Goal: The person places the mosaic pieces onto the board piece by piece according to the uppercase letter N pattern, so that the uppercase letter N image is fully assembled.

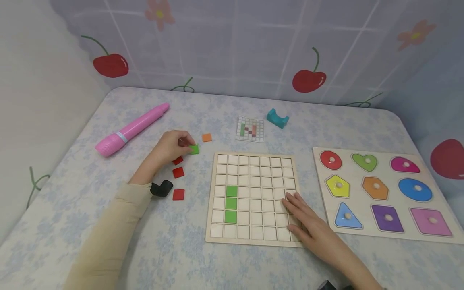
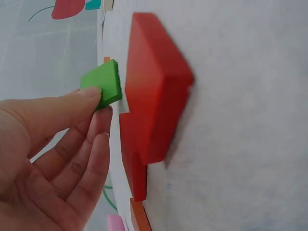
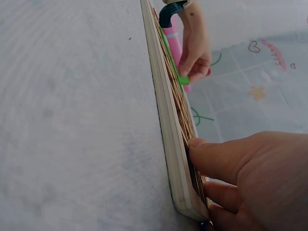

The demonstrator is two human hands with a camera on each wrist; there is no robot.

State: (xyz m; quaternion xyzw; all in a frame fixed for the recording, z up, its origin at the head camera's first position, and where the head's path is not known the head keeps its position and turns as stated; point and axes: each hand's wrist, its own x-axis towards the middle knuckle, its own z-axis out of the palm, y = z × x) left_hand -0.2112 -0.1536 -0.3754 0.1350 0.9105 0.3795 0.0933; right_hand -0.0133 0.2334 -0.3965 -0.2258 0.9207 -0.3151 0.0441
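Note:
My left hand (image 1: 171, 146) pinches a green square tile (image 2: 103, 83) between thumb and fingers, to the left of the wooden grid board (image 1: 255, 238). Three red tiles (image 1: 178, 172) lie on the table close by that hand, and an orange tile (image 1: 207, 137) sits just beyond it. Within the board, three green tiles (image 1: 231, 203) form a column in its second row of cells from the left. The right hand (image 1: 312, 226) rests with extended fingers on the board's right edge, its thumb (image 3: 216, 156) at the rim in the right wrist view.
A small printed grid card (image 1: 250, 129) lies behind the board, beside a teal curved block (image 1: 277, 118). At the far left is a pink pen-like toy (image 1: 134, 129). On the right lies a shape puzzle board (image 1: 357, 209) with knobbed pieces.

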